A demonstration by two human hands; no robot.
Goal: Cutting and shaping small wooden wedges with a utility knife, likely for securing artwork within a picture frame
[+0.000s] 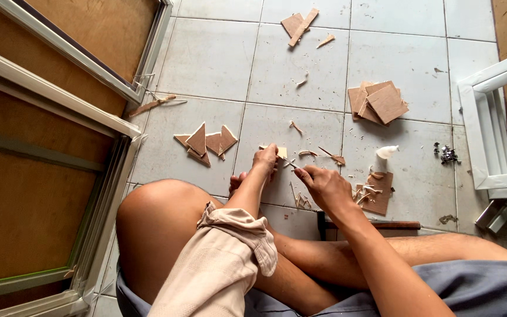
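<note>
I sit on a tiled floor (pixel 206 58) with my knees drawn up. My left hand (pixel 265 159) grips a small light wood piece (pixel 280 151) against the tile. My right hand (pixel 323 185) is closed on a thin blade (pixel 289 162) whose tip meets that piece. Thin wood shavings (pixel 303 201) lie just below the hands.
Triangular wood offcuts (pixel 205 142) lie to the left, a stack of square pieces (pixel 379 103) at the upper right, more scraps (pixel 299 24) at the top. A white glue bottle (pixel 382 158) stands on a wood piece (pixel 378 194). Metal-framed panels (pixel 48 147) fill the left, a white frame (pixel 488 129) the right.
</note>
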